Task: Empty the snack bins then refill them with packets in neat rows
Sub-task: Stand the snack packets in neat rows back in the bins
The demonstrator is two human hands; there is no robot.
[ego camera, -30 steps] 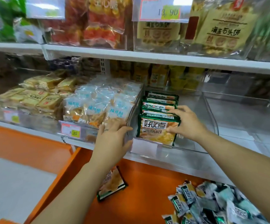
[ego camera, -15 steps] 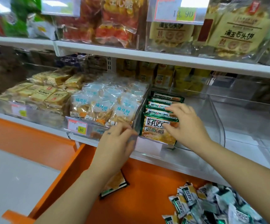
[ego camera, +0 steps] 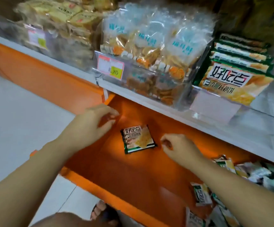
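A packet (ego camera: 138,139) is laid flat on the orange shelf (ego camera: 133,174). The left hand (ego camera: 90,126) is held left of it, fingers (ego camera: 110,114) released. The right hand (ego camera: 180,148) is held just right of it, fingers clenched on nothing.

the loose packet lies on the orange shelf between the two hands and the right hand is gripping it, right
Not quite: the right hand grips nothing. In the head view it sits just right of the packet, with a strip of orange shelf showing between them. The packet does lie on that shelf, between it and the left hand.
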